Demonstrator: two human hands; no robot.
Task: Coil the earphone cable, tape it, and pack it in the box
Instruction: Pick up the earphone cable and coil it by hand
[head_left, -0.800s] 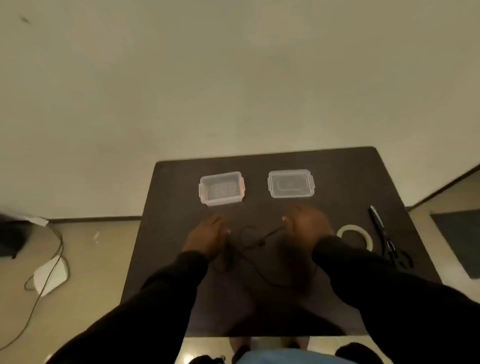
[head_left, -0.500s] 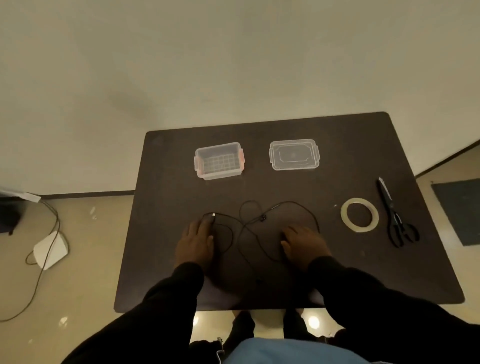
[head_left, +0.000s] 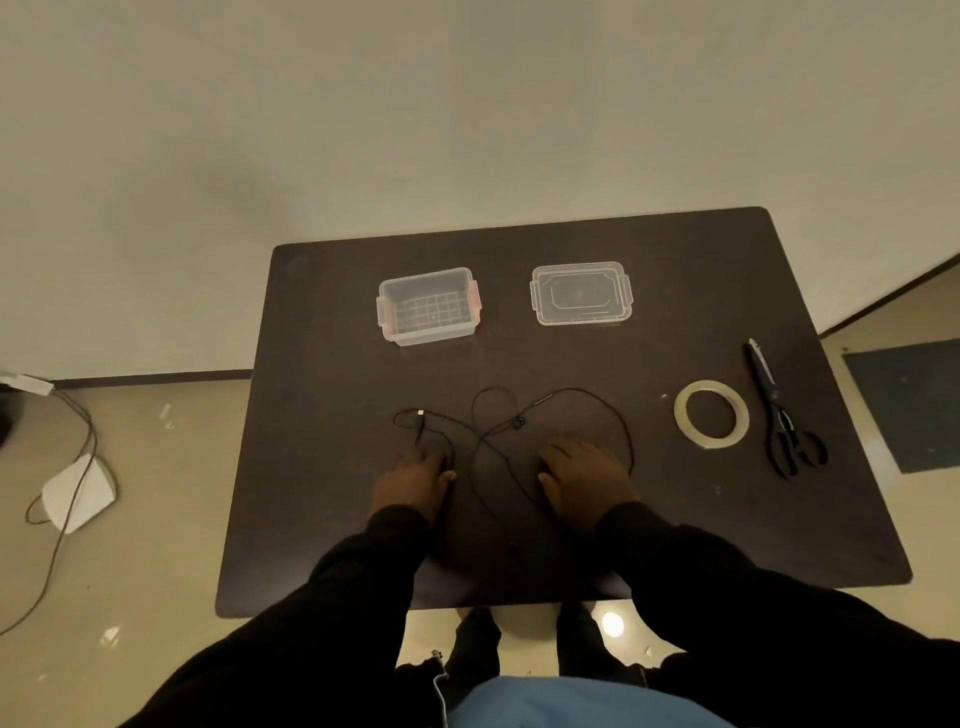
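A black earphone cable (head_left: 592, 395) lies in loose loops across the middle of the dark table (head_left: 322, 467). My left hand (head_left: 413, 480) rests palm down on the table at the cable's left end, fingers spread, nothing held. My right hand (head_left: 584, 475) lies flat inside the cable's right loop, also holding nothing. A clear plastic box (head_left: 428, 305) with orange clips stands open at the back left. Its clear lid (head_left: 581, 293) lies beside it to the right. A roll of clear tape (head_left: 711, 421) lies at the right.
Black scissors (head_left: 779, 415) lie right of the tape, near the table's right edge. On the floor to the left sit a white device (head_left: 78, 491) and a trailing wire. A dark mat (head_left: 909, 405) lies on the floor at the right.
The view has tilted down and steadied, so the table sits lower and larger. Both hands have drawn back toward me from the cable's middle and now lie flat.
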